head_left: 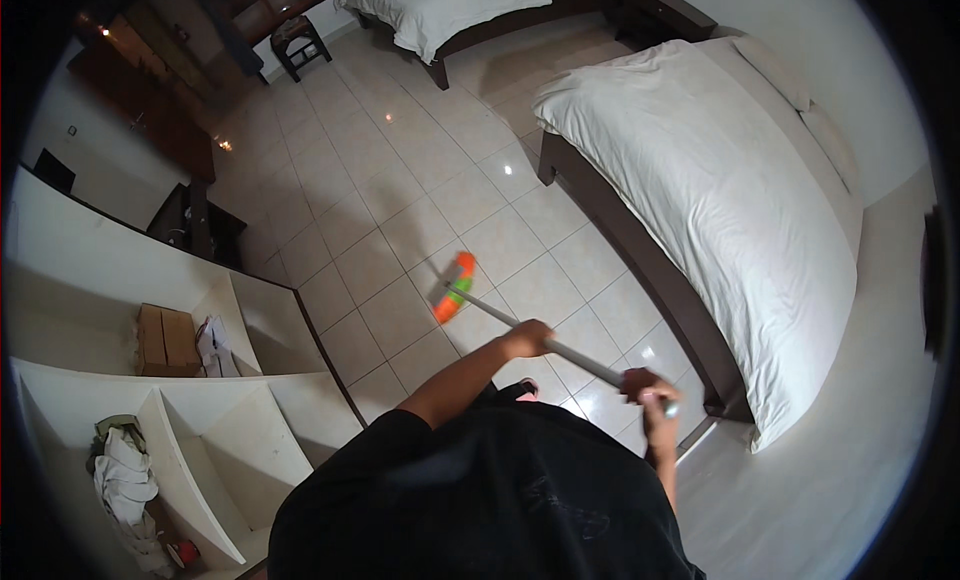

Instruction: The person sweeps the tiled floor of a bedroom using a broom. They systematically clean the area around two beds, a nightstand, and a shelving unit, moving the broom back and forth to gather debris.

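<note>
A long-handled broom [585,363] slants across the floor in front of me, its grey pole running from my right side out to the middle of the room. Its orange-and-green head [458,288] rests on the tiles, slightly blurred. My left hand [528,339] is wrapped round the pole partway down. Near the top end my right hand [656,394] grips the pole, its fingers closed just beside a dark red part [637,382]. Whether that part is a grip or something else, I cannot tell.
Pale tiled floor [400,220] spreads ahead. A white-covered bed [700,180] with a dark frame stands to the right, another bed [450,10] at the back. Open white shelves [205,375] on the left hold a cardboard box [168,340] and cloth [127,477]. A stool [299,46] stands far off.
</note>
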A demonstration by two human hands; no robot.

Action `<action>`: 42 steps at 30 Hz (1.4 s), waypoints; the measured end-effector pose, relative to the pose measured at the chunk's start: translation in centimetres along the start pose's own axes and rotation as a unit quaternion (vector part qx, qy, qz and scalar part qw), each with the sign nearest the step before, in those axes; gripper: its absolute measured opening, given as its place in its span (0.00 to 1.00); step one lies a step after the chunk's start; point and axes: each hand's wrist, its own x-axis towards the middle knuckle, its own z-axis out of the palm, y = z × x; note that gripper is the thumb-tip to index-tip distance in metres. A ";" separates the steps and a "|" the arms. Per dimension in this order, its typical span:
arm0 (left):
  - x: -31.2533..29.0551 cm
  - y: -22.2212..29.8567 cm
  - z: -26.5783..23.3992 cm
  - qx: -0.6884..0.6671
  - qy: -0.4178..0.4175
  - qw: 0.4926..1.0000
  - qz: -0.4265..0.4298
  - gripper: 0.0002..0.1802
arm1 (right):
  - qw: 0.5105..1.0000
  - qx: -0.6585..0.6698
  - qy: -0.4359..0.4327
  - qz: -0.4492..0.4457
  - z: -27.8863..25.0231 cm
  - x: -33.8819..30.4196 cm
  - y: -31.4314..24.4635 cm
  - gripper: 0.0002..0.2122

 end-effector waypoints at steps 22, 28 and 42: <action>18.5 -0.7 -10.7 -0.279 -0.024 0.893 0.351 0.07 | 0.876 -0.366 -0.284 -0.130 12.4 22.2 -12.9 0.10; 15.9 -7.9 -16.3 -0.232 0.178 0.917 0.271 0.18 | 0.885 -0.285 -0.329 -0.168 15.0 27.5 -10.5 0.13; 11.6 -25.4 -22.3 -0.078 0.245 0.966 -0.036 0.17 | 0.989 0.094 0.095 -0.068 18.8 35.2 4.3 0.16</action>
